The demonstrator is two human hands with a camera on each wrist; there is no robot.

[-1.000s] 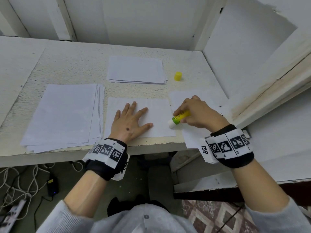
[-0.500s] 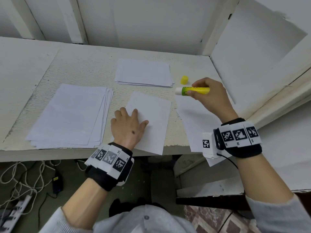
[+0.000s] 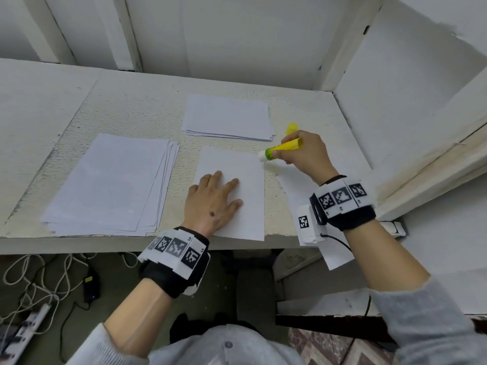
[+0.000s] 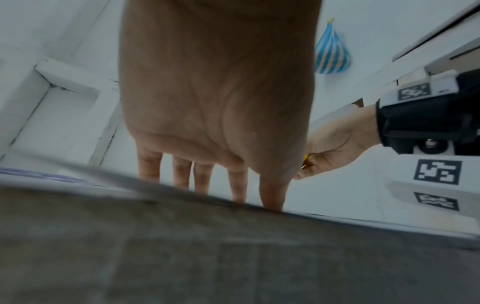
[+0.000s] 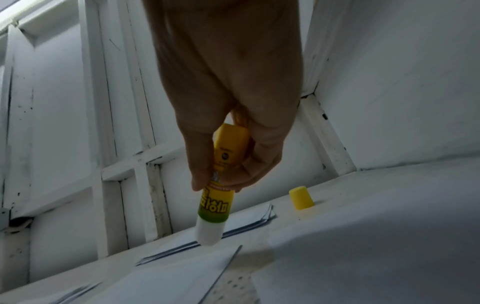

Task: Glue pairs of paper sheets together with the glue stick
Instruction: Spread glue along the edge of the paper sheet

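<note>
A single white sheet (image 3: pixel 237 175) lies lengthwise on the table in front of me. My left hand (image 3: pixel 213 201) rests flat on its near left part, fingers straight. My right hand (image 3: pixel 303 151) grips the uncapped yellow glue stick (image 3: pixel 283 148) (image 5: pixel 215 203), its white tip pointing left at the sheet's far right corner, just above the paper. The yellow cap (image 3: pixel 292 127) (image 5: pixel 301 197) stands on the table behind the right hand. A second sheet (image 3: pixel 297 180) lies under my right wrist and overhangs the table edge.
A thick stack of white paper (image 3: pixel 110 185) lies at the left. A smaller stack (image 3: pixel 228 117) sits at the back centre. White walls close the table (image 3: pixel 131 111) at the back and right. Cables and a power strip (image 3: pixel 23 330) lie on the floor below.
The centre sheet turned from crosswise to lengthwise under my left hand. My right hand lifted the glue stick away to the back right, then brought its tip down toward the sheet's far right corner.
</note>
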